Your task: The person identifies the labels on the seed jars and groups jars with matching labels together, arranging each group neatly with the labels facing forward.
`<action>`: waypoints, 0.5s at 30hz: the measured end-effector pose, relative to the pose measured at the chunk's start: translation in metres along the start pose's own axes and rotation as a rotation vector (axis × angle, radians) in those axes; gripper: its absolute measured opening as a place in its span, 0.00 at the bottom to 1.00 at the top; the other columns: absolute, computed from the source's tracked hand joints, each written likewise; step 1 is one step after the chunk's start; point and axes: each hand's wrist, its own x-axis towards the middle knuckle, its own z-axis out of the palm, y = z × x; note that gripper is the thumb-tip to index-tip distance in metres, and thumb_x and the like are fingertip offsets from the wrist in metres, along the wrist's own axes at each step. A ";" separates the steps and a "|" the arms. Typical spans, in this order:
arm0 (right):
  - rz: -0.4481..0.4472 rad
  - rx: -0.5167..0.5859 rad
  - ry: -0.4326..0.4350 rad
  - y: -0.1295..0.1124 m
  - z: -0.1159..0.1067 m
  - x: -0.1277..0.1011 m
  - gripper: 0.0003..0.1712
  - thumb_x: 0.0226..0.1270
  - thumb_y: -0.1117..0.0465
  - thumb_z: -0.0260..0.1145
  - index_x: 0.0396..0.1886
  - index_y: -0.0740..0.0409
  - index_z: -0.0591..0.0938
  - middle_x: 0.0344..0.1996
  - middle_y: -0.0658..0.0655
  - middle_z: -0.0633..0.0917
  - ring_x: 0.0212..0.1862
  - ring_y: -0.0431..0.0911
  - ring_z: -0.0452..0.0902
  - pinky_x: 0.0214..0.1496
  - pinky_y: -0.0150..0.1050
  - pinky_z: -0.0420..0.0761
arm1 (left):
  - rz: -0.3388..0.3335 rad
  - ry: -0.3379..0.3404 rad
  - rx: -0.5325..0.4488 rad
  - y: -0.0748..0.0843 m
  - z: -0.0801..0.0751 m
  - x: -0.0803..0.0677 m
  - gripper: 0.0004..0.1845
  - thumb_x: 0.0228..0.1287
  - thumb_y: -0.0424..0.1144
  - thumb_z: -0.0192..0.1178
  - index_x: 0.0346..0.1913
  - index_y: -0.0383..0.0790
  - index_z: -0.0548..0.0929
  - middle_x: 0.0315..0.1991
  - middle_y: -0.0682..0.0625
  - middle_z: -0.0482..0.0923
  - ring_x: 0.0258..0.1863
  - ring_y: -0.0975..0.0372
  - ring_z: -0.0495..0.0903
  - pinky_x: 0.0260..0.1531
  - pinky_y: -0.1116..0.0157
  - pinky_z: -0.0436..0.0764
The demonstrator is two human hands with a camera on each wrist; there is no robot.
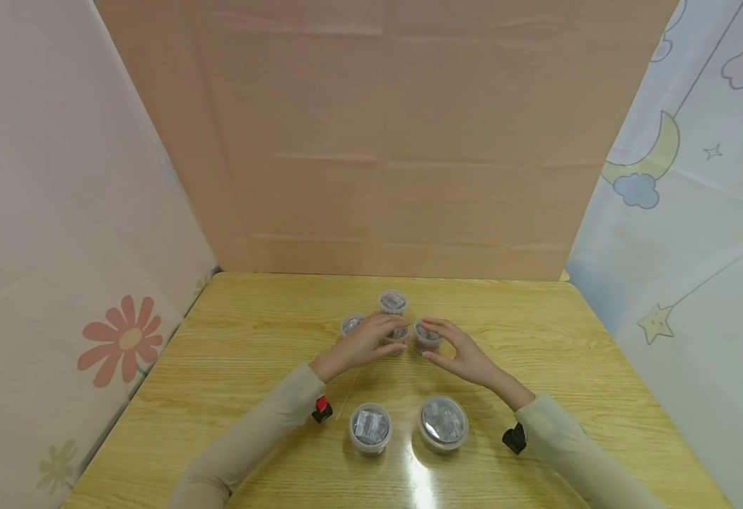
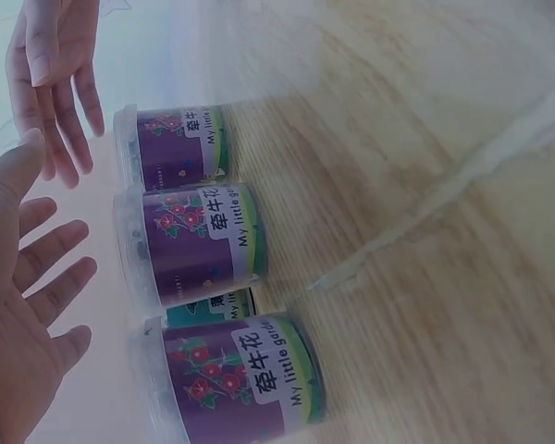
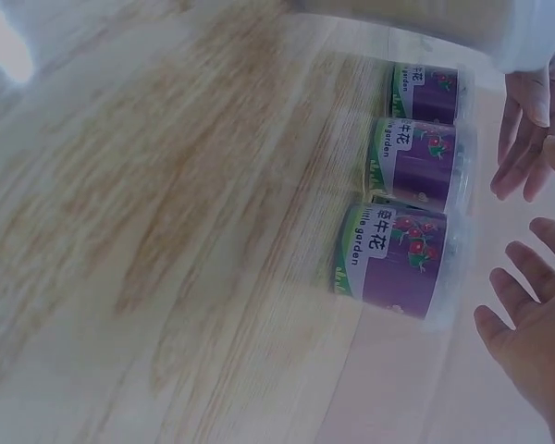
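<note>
Four small purple-labelled cups (image 1: pixel 393 302) stand clustered at the far middle of the wooden surface (image 1: pixel 231 353). The left hand (image 1: pixel 371 339) and right hand (image 1: pixel 457 348) hover over them, fingers spread apart, gripping nothing. Two larger lidded tubs (image 1: pixel 443 423) stand side by side at the near middle.

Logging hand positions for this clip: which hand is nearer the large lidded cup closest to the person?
Right. The right hand hovers just beyond the large lidded cup, almost in line with it. The left hand is farther off to its left, over the small cups.
</note>
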 end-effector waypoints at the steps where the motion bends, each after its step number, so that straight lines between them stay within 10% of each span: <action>1: -0.005 -0.005 -0.002 0.000 0.000 0.000 0.31 0.56 0.70 0.67 0.60 0.73 0.69 0.59 0.72 0.69 0.61 0.65 0.64 0.56 0.60 0.71 | 0.006 0.006 -0.010 0.000 0.000 -0.001 0.27 0.64 0.50 0.56 0.62 0.40 0.71 0.59 0.50 0.73 0.58 0.60 0.71 0.64 0.54 0.64; 15: 0.014 -0.007 -0.050 0.027 0.012 -0.008 0.34 0.60 0.60 0.67 0.65 0.58 0.67 0.64 0.64 0.67 0.67 0.59 0.58 0.62 0.58 0.67 | 0.002 0.014 0.004 0.003 -0.004 -0.013 0.27 0.64 0.50 0.57 0.62 0.41 0.72 0.60 0.49 0.73 0.61 0.59 0.69 0.69 0.51 0.52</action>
